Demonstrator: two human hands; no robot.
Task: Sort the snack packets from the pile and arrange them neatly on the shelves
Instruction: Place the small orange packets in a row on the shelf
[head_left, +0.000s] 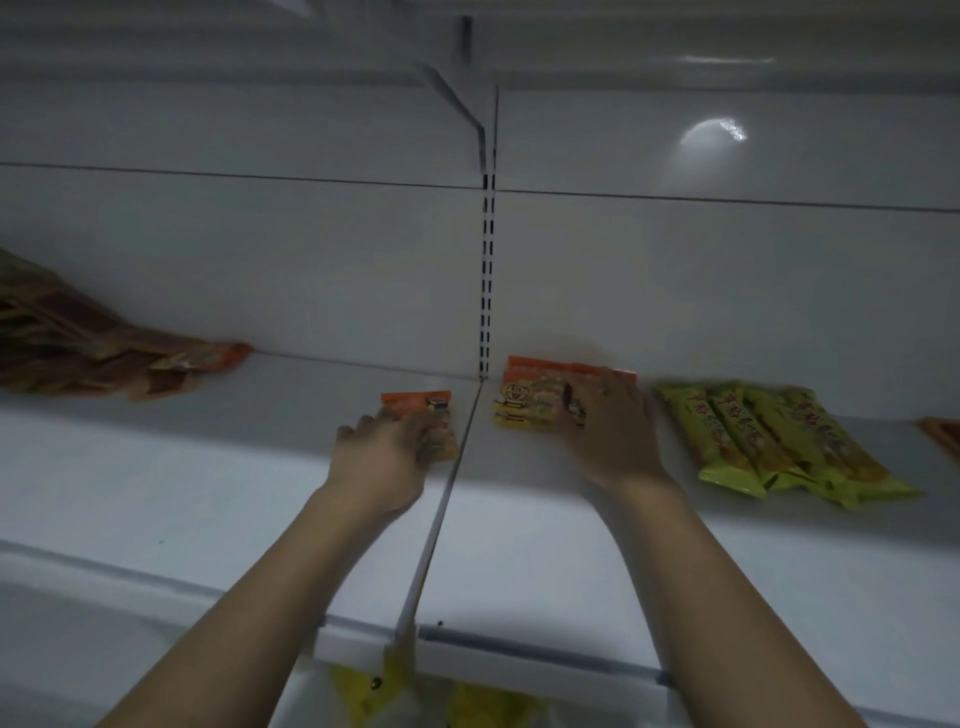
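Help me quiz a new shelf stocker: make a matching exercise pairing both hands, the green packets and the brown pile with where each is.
1. left hand
2. right hand
3. green packets
4. brown pile

A. far left of the shelf
B. right of the right hand
C. holding the single orange packet
D. resting on the orange-and-yellow packets

Pairs: 1-C, 2-D, 3-B, 4-A

Packets (769, 441) right of pile (78, 353), on shelf (208, 467).
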